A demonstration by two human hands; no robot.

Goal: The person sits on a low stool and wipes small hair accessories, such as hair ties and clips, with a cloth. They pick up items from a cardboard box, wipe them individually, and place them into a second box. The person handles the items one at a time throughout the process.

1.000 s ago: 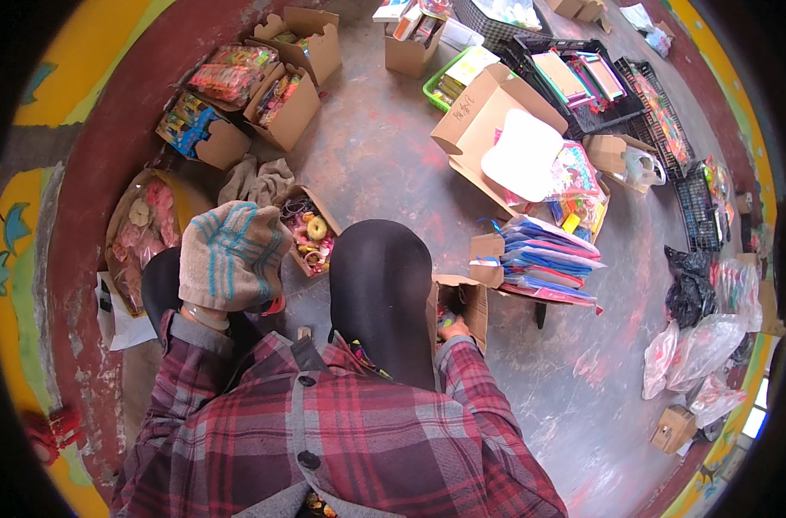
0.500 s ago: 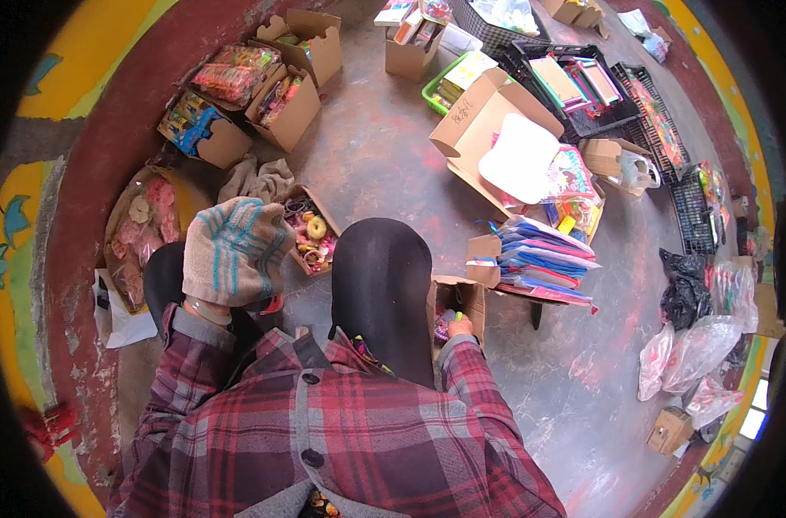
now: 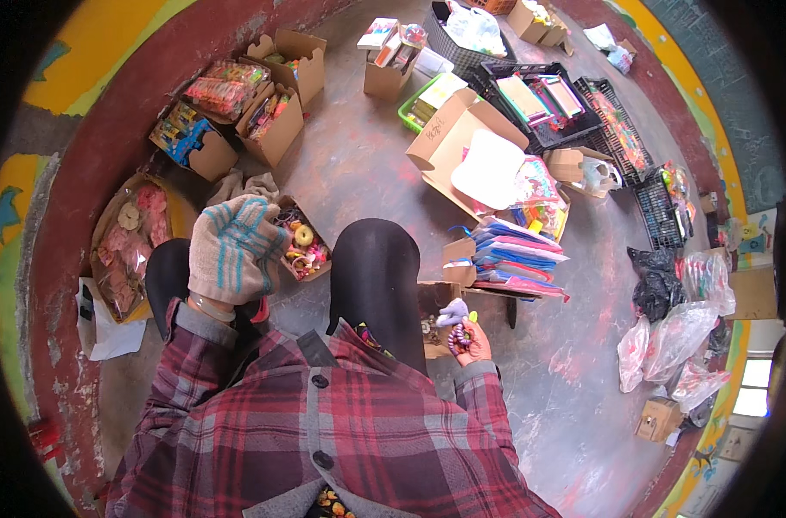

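Observation:
My left hand [image 3: 235, 248] wears a beige knitted glove with teal stripes. Its fingers are curled in front of the left knee; anything inside them is hidden. Between thumb and fingers, my right hand [image 3: 473, 341] pinches a purple coil hair tie [image 3: 455, 321] with a pale lilac, bow-like ornament and a bit of green. Just left of that hand, beside my raised right knee, stands a small open cardboard box [image 3: 434, 298] with small trinkets in it. Close to the gloved hand is another open box [image 3: 315, 221] of colourful hair ties, one a yellow ring.
A stack of blue, pink and white packets [image 3: 518, 259] rests on a low stand ahead right. Cartons of packaged goods [image 3: 212, 154] line the left wall. Black crates [image 3: 600, 129] and an open carton [image 3: 440, 142] stand farther off; plastic bags [image 3: 669, 332] lie on the right.
My right hand has come up out of the small box, bringing the purple hair tie into view. The gloved left hand stays nearly in place, turned slightly. The view has shifted a little.

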